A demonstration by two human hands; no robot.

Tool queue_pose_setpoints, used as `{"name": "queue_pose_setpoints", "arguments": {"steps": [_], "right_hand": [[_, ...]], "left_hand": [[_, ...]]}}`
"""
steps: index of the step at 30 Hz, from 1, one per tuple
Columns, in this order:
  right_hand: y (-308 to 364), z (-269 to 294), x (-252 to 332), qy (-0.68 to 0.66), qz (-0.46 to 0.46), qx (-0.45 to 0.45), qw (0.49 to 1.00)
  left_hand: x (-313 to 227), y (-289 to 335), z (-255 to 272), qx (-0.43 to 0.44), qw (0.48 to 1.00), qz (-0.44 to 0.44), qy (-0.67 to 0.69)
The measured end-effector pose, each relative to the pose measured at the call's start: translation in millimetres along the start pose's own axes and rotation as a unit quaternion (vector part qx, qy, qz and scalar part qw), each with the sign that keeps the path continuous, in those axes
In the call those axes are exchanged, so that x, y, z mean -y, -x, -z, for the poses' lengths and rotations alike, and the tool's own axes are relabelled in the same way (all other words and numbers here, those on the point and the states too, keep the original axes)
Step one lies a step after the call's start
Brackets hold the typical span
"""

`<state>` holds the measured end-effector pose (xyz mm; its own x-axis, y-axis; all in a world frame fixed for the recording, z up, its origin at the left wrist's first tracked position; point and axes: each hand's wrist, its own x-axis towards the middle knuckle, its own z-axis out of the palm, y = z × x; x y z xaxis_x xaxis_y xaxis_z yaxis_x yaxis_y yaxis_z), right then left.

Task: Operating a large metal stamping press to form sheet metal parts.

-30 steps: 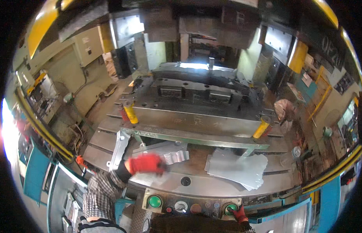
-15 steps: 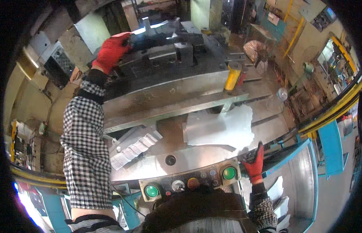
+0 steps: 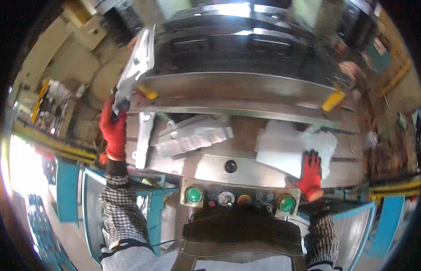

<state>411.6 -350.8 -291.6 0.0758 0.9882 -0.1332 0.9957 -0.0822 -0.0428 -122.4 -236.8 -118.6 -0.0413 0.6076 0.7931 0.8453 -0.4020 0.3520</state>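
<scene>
My left hand point(image 3: 114, 130), in a red glove with dark fingertips, is closed around the lower end of a long, shiny formed metal part point(image 3: 139, 61). The part stands tilted upward at the left end of the press bed. On the right, my right hand point(image 3: 311, 175), gloved the same way, lies with fingers stretched over the near edge of a flat sheet-metal blank point(image 3: 283, 147). Between the hands rest a ribbed metal strip point(image 3: 194, 143) and other metal pieces. A narrow formed metal strip point(image 3: 144, 140) lies just right of my left hand.
Behind the bed stands a large dark die point(image 3: 237, 56), blurred. Yellow posts point(image 3: 333, 100) rise at its front corners. A control panel with green buttons point(image 3: 193, 194) sits at the near edge. Blue-framed bins point(image 3: 350, 221) stand at both sides.
My left hand has come back from the die toward the near left, with a formed metal part now in it. My right hand has moved from beside the panel onto the blank. The view has shifted.
</scene>
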Motion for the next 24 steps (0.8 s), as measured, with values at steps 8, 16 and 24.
{"name": "queue_pose_setpoints", "arguments": {"steps": [8, 16, 24], "right_hand": [[16.5, 20.8, -10.5, 0.109, 0.128, 0.039, 0.985], [5.7, 176.2, 13.4, 0.084, 0.192, -0.046, 0.977], [-44.8, 291.3, 124.2, 0.08, 0.264, -0.346, 0.897]], "left_hand": [[154.8, 158.3, 34.5, 0.06, 0.929, 0.339, -0.138], [161.9, 184.6, -69.7, 0.161, 0.917, 0.33, -0.158], [183.9, 178.8, -56.5, 0.255, 0.918, 0.293, -0.077]]}}
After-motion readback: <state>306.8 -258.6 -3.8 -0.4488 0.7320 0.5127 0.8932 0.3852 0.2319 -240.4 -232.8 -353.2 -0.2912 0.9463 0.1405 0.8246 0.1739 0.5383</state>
